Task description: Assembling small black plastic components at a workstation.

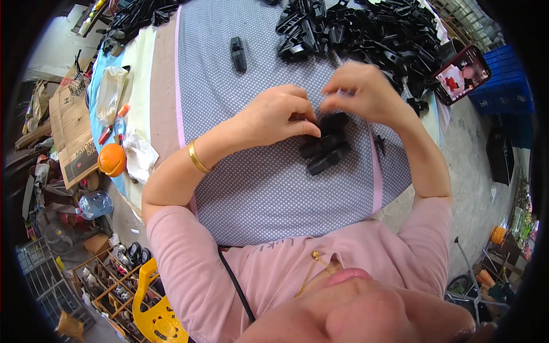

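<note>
Over the spotted grey cloth (251,200), my left hand (280,114) is curled, with its thumb tip at the edge of several black plastic parts (326,150). A dark spot shows between its thumb and fingers, but I cannot make out what it is. My right hand (366,91) hovers just beyond these parts, slightly blurred. Its thumb and forefinger are bent and apart, with cloth showing between them. A single black plastic part (238,54) lies by itself farther off to the left. One small black piece (380,143) sits to the right of the group.
A large heap of black parts (372,34) covers the far right of the table, with another pile (137,23) at far left. A phone (462,74) stands at the right edge. An orange round object (112,160) and plastic bags (139,154) lie at the left edge.
</note>
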Demonstrator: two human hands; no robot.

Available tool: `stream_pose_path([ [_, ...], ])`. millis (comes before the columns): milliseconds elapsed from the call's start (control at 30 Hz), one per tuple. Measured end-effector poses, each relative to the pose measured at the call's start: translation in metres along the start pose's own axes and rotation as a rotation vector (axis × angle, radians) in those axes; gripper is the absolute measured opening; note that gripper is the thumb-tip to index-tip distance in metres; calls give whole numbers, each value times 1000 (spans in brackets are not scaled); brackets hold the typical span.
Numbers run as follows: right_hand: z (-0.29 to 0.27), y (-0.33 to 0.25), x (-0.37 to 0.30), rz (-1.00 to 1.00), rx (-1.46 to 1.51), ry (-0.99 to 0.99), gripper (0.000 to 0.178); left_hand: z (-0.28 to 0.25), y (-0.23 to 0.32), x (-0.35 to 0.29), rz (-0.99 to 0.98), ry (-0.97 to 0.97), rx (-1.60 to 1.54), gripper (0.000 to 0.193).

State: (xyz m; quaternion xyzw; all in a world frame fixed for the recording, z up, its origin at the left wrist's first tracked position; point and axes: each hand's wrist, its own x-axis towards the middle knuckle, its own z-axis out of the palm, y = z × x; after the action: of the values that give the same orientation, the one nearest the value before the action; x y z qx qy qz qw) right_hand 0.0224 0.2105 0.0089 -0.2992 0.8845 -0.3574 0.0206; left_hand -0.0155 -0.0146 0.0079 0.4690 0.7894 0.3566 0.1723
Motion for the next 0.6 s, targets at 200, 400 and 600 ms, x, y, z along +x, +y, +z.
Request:
stream_pose_path([
  [200,-10,38,4,234,-737,551,32,-44,-56,9,-138,723,685,49],
  [400,2,28,10,181,-804,456,25,-42,-50,3,-308,506,489,34],
  [600,10,25,11,-66,-741,461,19,-6,1,-2,-11,311,413,25],
])
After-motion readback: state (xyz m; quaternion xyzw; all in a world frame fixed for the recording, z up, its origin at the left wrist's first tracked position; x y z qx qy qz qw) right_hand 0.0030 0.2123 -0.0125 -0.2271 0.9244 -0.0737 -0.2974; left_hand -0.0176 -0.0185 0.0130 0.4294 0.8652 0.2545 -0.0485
